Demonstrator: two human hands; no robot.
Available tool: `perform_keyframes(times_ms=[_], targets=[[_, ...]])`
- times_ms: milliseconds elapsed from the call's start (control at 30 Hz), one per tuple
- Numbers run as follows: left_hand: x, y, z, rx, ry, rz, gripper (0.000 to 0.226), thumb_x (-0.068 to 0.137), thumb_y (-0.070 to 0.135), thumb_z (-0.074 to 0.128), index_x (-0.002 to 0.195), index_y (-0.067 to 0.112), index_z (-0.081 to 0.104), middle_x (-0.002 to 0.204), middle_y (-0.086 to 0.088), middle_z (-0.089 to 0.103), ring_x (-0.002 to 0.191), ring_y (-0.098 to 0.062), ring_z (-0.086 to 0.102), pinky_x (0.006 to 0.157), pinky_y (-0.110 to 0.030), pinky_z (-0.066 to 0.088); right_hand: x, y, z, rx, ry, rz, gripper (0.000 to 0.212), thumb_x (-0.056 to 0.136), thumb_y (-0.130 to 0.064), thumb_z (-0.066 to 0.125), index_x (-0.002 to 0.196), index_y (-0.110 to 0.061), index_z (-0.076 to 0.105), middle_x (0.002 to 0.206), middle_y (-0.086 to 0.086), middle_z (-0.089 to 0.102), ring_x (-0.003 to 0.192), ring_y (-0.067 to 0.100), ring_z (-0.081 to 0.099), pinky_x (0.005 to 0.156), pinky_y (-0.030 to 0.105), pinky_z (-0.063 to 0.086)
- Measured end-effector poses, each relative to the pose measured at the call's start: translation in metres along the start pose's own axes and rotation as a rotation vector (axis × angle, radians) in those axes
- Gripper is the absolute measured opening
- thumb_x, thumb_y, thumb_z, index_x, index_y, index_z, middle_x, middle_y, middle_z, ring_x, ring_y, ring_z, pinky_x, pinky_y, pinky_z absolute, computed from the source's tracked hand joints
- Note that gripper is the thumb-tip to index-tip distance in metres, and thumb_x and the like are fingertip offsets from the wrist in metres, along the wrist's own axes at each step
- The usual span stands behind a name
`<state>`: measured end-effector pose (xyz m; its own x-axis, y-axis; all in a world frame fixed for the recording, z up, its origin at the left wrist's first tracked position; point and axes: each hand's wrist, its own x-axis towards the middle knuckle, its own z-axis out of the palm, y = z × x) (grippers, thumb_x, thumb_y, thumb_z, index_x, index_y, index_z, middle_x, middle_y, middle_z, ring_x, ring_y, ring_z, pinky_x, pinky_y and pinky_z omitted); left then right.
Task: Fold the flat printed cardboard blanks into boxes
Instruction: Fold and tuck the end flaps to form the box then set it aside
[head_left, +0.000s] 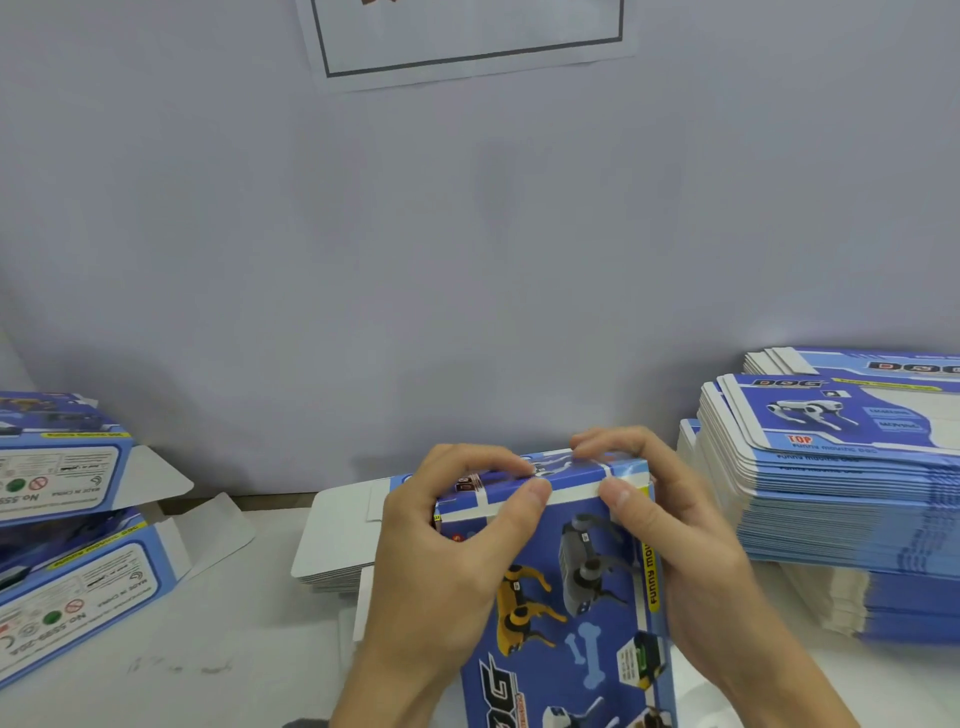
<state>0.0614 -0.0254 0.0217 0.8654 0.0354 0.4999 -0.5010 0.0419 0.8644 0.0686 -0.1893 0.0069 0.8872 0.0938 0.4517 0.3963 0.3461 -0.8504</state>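
A blue printed box (576, 587) with robot-dog pictures stands in front of me, its far end raised. My left hand (441, 561) grips the box's left side, fingers curled over the end flap and thumb pressing the fold line. My right hand (675, 540) grips the right side the same way, thumb on the white crease, fingers curled over the top edge. Under the box lies a small pile of white-backed flat blanks (337, 540).
A tall stack of flat printed blanks (831, 483) fills the right side of the white table (218, 649). Two folded boxes (62, 519) with open white flaps lie at the left. A pale wall (467, 260) with a taped paper sheet rises close behind.
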Motion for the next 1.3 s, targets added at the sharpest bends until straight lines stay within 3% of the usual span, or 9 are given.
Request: perform_keyframes(times_ms=[233,367,433,567,767,900,1067,1200,1300], targets=[[0.0,0.001,0.001,-0.054,-0.011,-0.008,0.017,0.071,0.033,0.075,0.084,0.024,0.081,0.103,0.007,0.068,0.106,-0.022,0.069,0.06,-0.027,0.06,-0.001,-0.001,0.0,0.011,0.015,0.048,0.029,0.082,-0.017,0.058,0.11,-0.019,0.064,0.108,0.027,0.065,0.088,0.043,0.07,0.074,0.049,0.058],[0.001,0.001,-0.004,-0.056,-0.055,-0.027,0.02,0.068,0.038,0.074,0.083,0.027,0.082,0.106,0.012,0.067,0.106,-0.02,0.068,0.062,-0.028,0.06,-0.002,-0.002,0.002,0.0,0.01,0.003,0.016,0.082,-0.017,0.058,0.093,-0.016,0.069,0.097,0.009,0.069,0.085,0.027,0.074,0.063,0.036,0.06],[0.001,0.002,-0.007,-0.05,-0.082,-0.03,0.021,0.067,0.04,0.073,0.083,0.028,0.081,0.106,0.014,0.067,0.108,-0.017,0.067,0.061,-0.028,0.06,-0.002,-0.002,0.003,-0.005,0.026,-0.029,0.013,0.082,-0.023,0.065,0.086,-0.013,0.071,0.111,0.007,0.066,0.095,0.02,0.072,0.064,0.03,0.059],[0.001,0.002,-0.01,-0.032,-0.129,-0.024,0.023,0.065,0.043,0.072,0.084,0.036,0.081,0.109,0.018,0.066,0.115,-0.01,0.063,0.062,-0.029,0.061,-0.002,-0.002,0.002,-0.087,0.079,-0.058,0.046,0.064,-0.058,0.085,0.086,-0.018,0.076,0.122,0.003,0.064,0.111,0.022,0.067,0.07,0.035,0.06],[0.0,0.0,-0.009,-0.053,-0.131,-0.046,0.023,0.067,0.043,0.071,0.085,0.032,0.081,0.107,0.015,0.067,0.115,-0.016,0.064,0.061,-0.031,0.061,0.0,0.0,0.001,-0.044,0.081,-0.024,0.012,0.075,-0.025,0.068,0.078,-0.016,0.076,0.117,0.006,0.066,0.109,0.029,0.067,0.071,0.035,0.06],[-0.001,-0.001,-0.003,-0.056,-0.066,-0.021,0.026,0.068,0.042,0.071,0.088,0.028,0.081,0.105,0.01,0.069,0.114,-0.02,0.065,0.06,-0.03,0.061,-0.002,-0.003,0.001,-0.007,0.036,0.037,0.019,0.079,-0.022,0.059,0.093,-0.017,0.072,0.109,0.007,0.071,0.098,0.031,0.072,0.069,0.037,0.062],[-0.003,0.0,0.002,-0.043,-0.03,0.006,0.026,0.069,0.041,0.07,0.089,0.029,0.081,0.105,0.01,0.068,0.114,-0.02,0.064,0.059,-0.03,0.061,-0.001,-0.004,0.002,0.023,-0.016,0.095,0.029,0.079,-0.018,0.054,0.108,-0.016,0.061,0.11,0.023,0.067,0.095,0.047,0.069,0.084,0.062,0.052],[-0.003,0.0,0.0,-0.039,-0.022,-0.011,0.031,0.067,0.043,0.071,0.091,0.027,0.081,0.106,0.011,0.067,0.116,-0.021,0.063,0.059,-0.032,0.062,-0.002,-0.004,0.004,0.039,-0.024,0.073,0.024,0.079,-0.017,0.054,0.102,-0.013,0.061,0.104,0.014,0.068,0.096,0.045,0.07,0.081,0.056,0.054],[-0.003,0.0,-0.002,-0.044,-0.033,-0.021,0.026,0.067,0.043,0.071,0.087,0.028,0.081,0.106,0.012,0.066,0.116,-0.021,0.063,0.058,-0.03,0.061,-0.001,-0.005,0.004,0.022,-0.005,0.054,0.019,0.08,-0.019,0.054,0.092,-0.01,0.065,0.106,0.008,0.067,0.096,0.029,0.073,0.072,0.042,0.061]])
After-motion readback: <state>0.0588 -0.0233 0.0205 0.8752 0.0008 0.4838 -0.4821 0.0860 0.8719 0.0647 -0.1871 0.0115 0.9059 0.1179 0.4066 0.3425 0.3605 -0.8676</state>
